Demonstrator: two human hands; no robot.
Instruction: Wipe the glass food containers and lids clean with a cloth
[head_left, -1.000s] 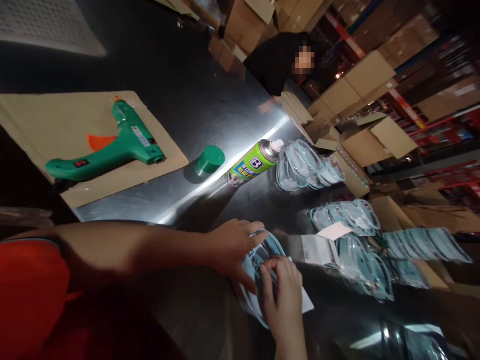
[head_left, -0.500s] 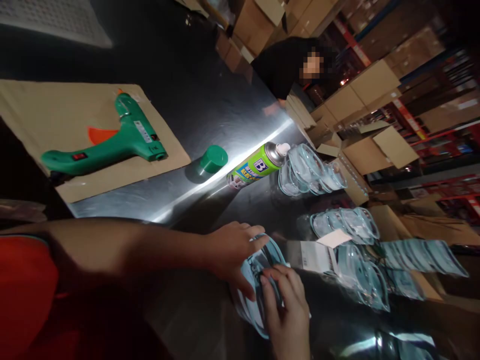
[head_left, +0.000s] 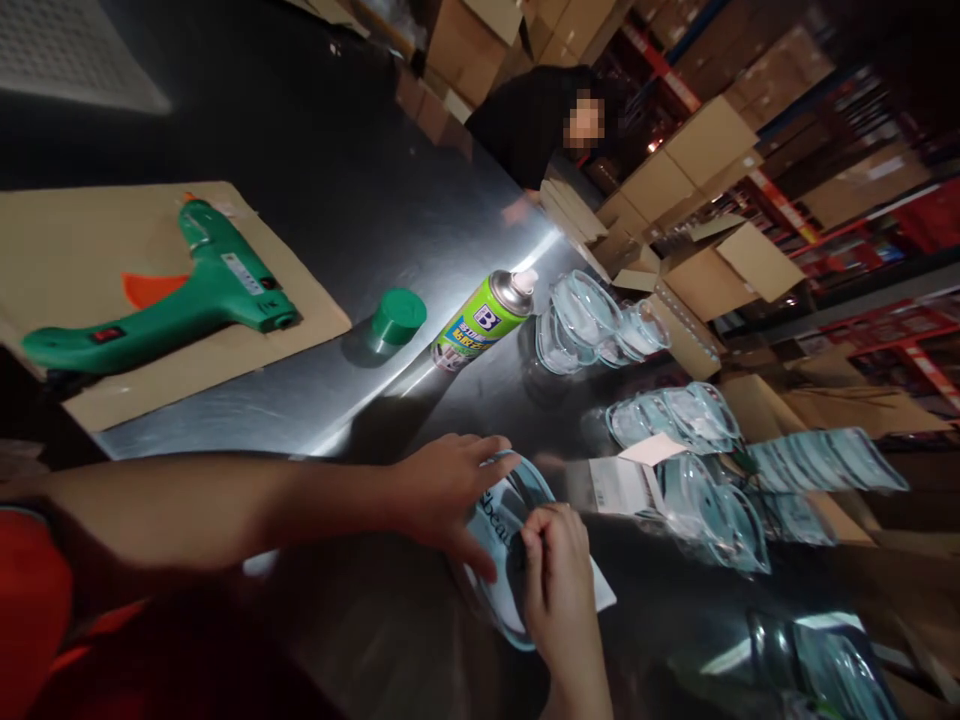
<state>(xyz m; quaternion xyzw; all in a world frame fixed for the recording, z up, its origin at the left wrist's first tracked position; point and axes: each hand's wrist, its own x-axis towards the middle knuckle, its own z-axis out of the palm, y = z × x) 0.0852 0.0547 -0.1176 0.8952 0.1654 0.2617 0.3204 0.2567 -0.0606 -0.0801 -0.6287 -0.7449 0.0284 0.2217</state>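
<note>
A rounded clear plastic pouch (head_left: 490, 521) with light-blue edging and dark lettering lies in front of me. My left hand (head_left: 450, 495) spans its near side, thumb on the lower part and fingers over the upper edge, gripping it. At the pouch's right side, my right hand (head_left: 559, 570) is closed, its fingertips pinched together. Whatever is between those fingertips is too small or hidden to make out. A white piece of card or paper (head_left: 602, 586) sticks out beside the right hand; I cannot tell whether it is held.
A green spray can (head_left: 480, 322) and a green cap (head_left: 399, 316) stand on the dark metal table (head_left: 300, 150). A green glue gun (head_left: 202, 285) rests on cardboard (head_left: 322, 310). Several similar pouches (head_left: 581, 310) stand at right. A person (head_left: 517, 130) leans at the far edge, near boxes.
My right hand's fingers have closed into a tighter pinch at the pouch. More lettering and the white card now show. The whole view has shifted, moving the table items left.
</note>
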